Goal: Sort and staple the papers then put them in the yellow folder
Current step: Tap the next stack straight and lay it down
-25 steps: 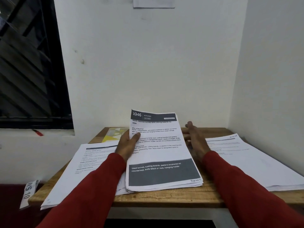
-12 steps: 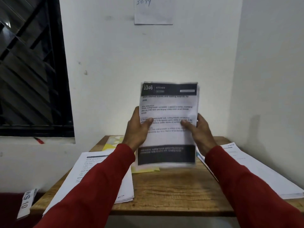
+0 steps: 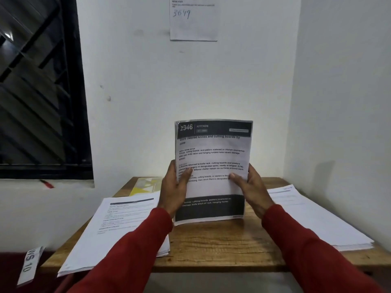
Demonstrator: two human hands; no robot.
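I see my left hand gripping the left edge of a stack of papers, thumb lying across the printed front and fingers curled round behind. My right hand pinches the right edge the same way, thumb on the front, the rest of the fingers hidden behind the sheets. The stack stands upright between the two hands, its bottom edge down at the desk; I cannot tell whether it touches the wood. The top page carries a dark header reading "946 KITCHEN" and a dark band near the bottom; the first digit of the number is partly obscured, and the small body text is only partly readable. How many sheets are in the stack I cannot make out.

To my left, a second pile of papers lies flat on the desk, overhanging its near edge and partly covered by my red sleeve. Behind it, the yellow folder shows only as a corner; the left pile and my left hand hide the rest. To my right, a third pile lies flat, its near end crossed by my right arm. On the wall above hangs a note with handwritten figures, cut off by the top of the view.
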